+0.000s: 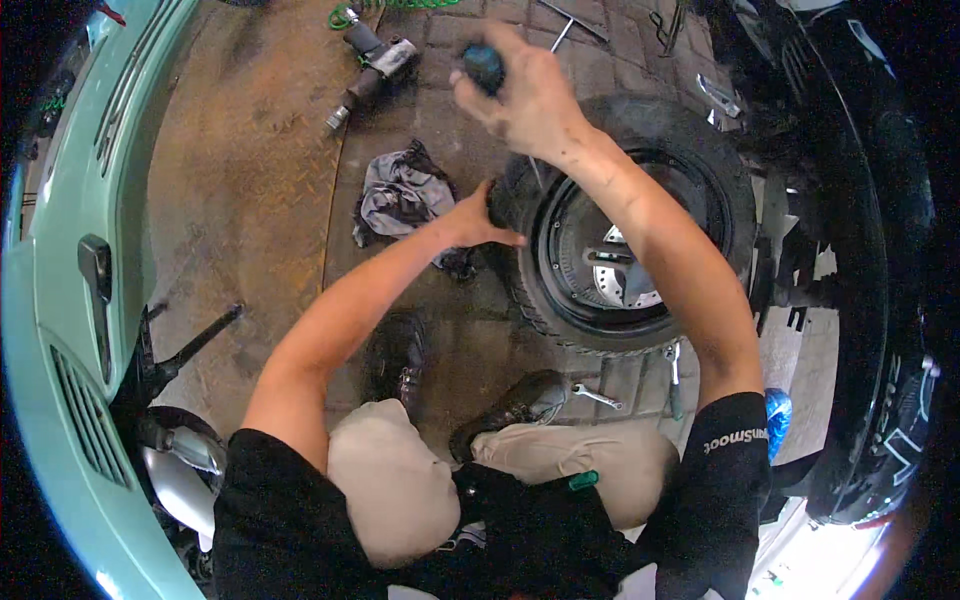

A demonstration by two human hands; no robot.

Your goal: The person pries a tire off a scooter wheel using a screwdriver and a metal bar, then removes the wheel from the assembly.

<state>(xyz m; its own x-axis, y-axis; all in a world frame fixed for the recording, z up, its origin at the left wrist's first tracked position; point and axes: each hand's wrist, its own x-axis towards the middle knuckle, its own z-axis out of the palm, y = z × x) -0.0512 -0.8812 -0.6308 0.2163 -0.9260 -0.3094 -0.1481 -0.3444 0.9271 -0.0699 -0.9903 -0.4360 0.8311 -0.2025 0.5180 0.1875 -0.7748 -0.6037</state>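
Observation:
My right hand (525, 105), blurred, is raised above the upper-left part of a tire on a black rim (545, 250), holding a dark blue rounded object (483, 68). A thin metal rod (537, 175) shows below that hand, partly hidden. My left hand (478, 222) grips the tire's left side, thumb stretched across the sidewall. The tire lies flat on the pavers, with a silver perforated disc in the wheel's middle. A crumpled grey rag (395, 195) lies just left of it.
An impact wrench (375, 65) and T-handle tool (565, 25) lie ahead; wrenches (597, 397) lie near my shoes. A rusty metal plate (225, 160) covers the left ground. A mint-green vehicle body (75, 300) borders the left, a black one (860, 250) the right, beside cardboard (810, 360).

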